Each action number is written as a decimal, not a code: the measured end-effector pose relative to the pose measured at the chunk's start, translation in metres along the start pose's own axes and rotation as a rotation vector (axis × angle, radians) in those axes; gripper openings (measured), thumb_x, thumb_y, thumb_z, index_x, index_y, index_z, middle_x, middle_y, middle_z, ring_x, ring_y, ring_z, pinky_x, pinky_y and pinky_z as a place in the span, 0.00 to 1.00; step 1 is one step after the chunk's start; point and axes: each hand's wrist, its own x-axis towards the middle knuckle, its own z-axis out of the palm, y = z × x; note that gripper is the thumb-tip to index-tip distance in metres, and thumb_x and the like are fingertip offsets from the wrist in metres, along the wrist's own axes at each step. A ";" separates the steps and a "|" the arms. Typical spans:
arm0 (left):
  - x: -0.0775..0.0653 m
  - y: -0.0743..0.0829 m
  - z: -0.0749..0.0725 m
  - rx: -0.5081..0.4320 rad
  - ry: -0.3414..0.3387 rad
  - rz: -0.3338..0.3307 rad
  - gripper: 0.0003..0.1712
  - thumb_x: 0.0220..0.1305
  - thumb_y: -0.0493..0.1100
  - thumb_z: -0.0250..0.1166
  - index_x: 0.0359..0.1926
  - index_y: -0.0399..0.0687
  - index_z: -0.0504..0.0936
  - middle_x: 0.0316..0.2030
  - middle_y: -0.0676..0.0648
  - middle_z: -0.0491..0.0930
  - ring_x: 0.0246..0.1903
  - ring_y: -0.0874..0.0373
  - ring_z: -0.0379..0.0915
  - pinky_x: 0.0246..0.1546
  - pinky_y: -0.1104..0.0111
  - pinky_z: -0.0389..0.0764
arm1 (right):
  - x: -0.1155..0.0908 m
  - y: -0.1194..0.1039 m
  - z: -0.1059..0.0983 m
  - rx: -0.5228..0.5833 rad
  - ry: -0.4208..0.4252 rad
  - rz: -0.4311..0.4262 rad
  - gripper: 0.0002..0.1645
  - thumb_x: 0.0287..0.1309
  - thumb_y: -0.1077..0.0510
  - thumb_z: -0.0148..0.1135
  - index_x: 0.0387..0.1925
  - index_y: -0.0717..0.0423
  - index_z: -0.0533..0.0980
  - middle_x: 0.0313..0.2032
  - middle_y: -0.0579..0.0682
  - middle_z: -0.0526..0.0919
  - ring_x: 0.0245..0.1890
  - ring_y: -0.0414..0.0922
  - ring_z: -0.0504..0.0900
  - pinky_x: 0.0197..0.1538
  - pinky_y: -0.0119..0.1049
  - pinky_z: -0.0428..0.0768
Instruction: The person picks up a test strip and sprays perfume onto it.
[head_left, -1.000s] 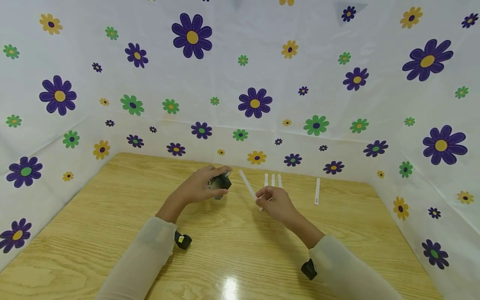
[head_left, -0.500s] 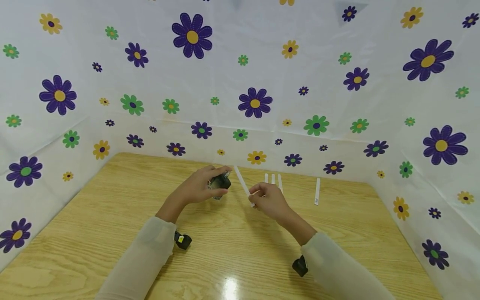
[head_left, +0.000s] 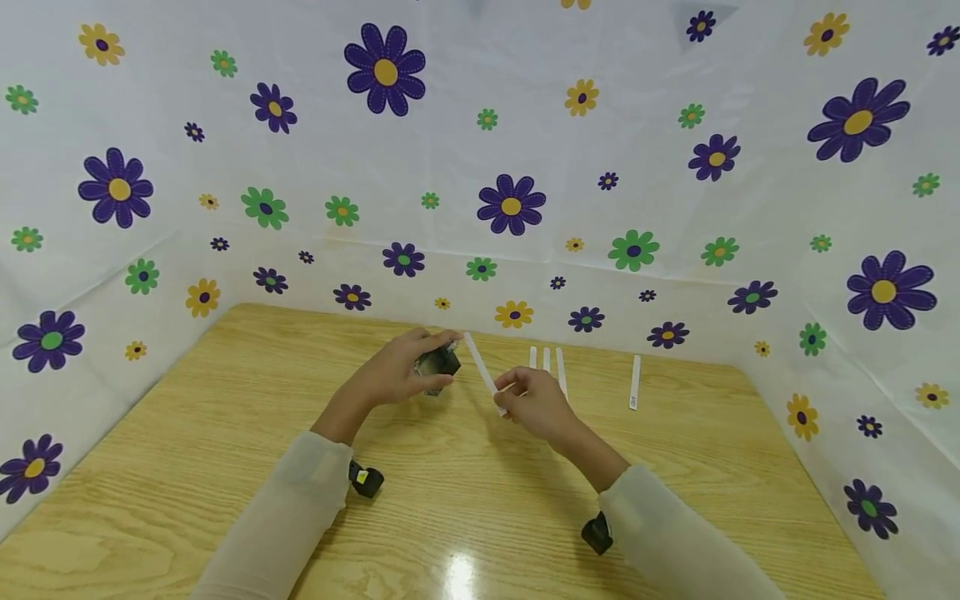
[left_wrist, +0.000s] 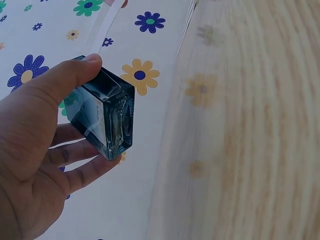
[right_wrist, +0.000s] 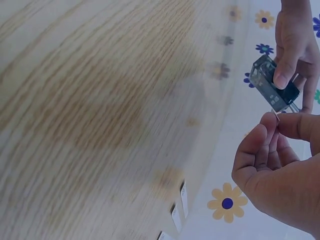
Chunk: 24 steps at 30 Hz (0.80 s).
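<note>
A dark, clear-walled glass perfume bottle (head_left: 444, 360) is held tilted in my left hand (head_left: 384, 377). In the left wrist view, the thumb presses one end of the bottle (left_wrist: 107, 110) and fingers support the other. My right hand (head_left: 538, 404) pinches the near end of a white paper test strip (head_left: 482, 365) between thumb and fingertips. The strip's far end reaches up beside the bottle's top by the left hand's fingertip; I cannot tell whether they touch. In the right wrist view the strip is seen nearly edge-on, close to the bottle (right_wrist: 270, 82).
Three white strips (head_left: 560, 367) lie side by side behind my right hand, partly covered by it. Another strip (head_left: 635, 383) with small print lies farther right on the wooden table (head_left: 450, 500). A flower-printed white sheet (head_left: 450, 150) encloses the back and sides.
My right hand has moved left and slightly up with the strip, bringing its far end to the bottle's top. The left hand and bottle have barely moved.
</note>
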 end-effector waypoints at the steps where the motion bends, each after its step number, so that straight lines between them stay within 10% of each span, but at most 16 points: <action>1: 0.000 0.000 0.000 0.000 0.001 0.001 0.40 0.67 0.54 0.71 0.76 0.60 0.68 0.56 0.42 0.77 0.52 0.49 0.74 0.53 0.49 0.78 | 0.000 0.000 0.000 0.000 0.000 0.000 0.08 0.68 0.65 0.62 0.46 0.63 0.81 0.33 0.55 0.84 0.35 0.59 0.85 0.37 0.38 0.83; 24: 0.002 -0.005 0.002 0.009 -0.046 0.002 0.40 0.67 0.54 0.71 0.76 0.58 0.68 0.54 0.42 0.77 0.47 0.51 0.73 0.48 0.53 0.78 | 0.003 0.002 -0.001 -0.005 0.000 -0.013 0.09 0.68 0.65 0.61 0.46 0.64 0.81 0.34 0.55 0.84 0.34 0.58 0.86 0.36 0.38 0.83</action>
